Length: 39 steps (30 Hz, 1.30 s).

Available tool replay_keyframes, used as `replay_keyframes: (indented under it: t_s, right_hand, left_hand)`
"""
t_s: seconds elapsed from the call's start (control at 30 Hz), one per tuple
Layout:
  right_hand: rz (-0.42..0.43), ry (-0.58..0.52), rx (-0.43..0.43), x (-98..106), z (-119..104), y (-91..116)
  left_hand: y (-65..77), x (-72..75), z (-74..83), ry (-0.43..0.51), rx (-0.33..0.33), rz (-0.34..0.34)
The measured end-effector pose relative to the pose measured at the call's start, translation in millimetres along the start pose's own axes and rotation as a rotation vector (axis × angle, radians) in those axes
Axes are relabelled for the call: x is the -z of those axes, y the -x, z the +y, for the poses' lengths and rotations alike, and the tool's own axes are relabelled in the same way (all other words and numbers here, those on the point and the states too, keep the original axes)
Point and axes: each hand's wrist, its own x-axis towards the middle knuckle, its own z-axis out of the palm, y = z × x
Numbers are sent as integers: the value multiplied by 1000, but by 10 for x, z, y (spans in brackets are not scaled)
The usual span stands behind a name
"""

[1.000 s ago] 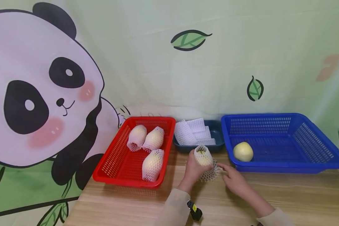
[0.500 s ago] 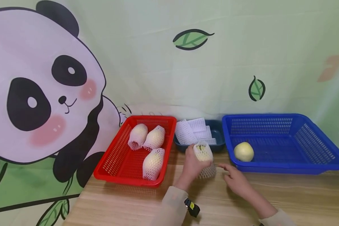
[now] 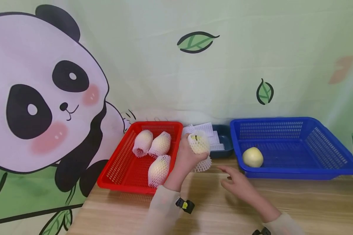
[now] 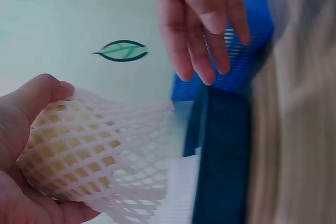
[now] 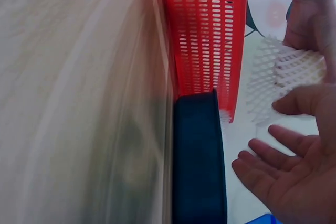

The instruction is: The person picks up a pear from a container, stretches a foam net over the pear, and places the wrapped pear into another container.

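Observation:
In the head view my left hand (image 3: 186, 157) grips a pale yellow pear (image 3: 198, 144) dressed in a white foam net (image 4: 142, 156), stem upward. The net's loose end hangs below the fruit. They are over the front of the dark teal tray (image 3: 226, 140), near the red basket (image 3: 129, 188). My right hand (image 3: 238, 183) is held apart from the pear, above the table, with relaxed fingers and nothing in them. In the right wrist view the right hand's spread fingers (image 5: 257, 178) show beside the net without gripping it.
Several netted pears (image 3: 159, 144) lie in the red basket at left. Flat foam nets (image 3: 206, 130) fill the left of the teal tray. One bare pear (image 3: 253, 157) sits in the blue basket (image 3: 326, 175) at right. A printed cloth (image 3: 153, 65) hangs behind.
My left hand has moved left and up with the netted pear, away from the right hand. The right hand has shifted slightly left and down; the baskets stand where they were.

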Motion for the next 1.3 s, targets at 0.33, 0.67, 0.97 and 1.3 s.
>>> replay_keyframes:
  t_s: [0.33, 0.67, 0.97, 1.3]
  right_hand:
    - [-9, 43, 132, -157, -250, -178]
    - [-64, 133, 286, -421, -648, -394]
    - [-142, 391, 582, -827, -930, -479]
    - [-94, 526, 712, -1104, -974, -517]
  left_hand:
    - [-26, 639, 163, -56, 88, -108]
    - [-212, 1541, 24, -245, 183, -172]
    - [-280, 2089, -410, -264, 211, -232]
    - [-287, 2131, -805, -272, 315, -274]
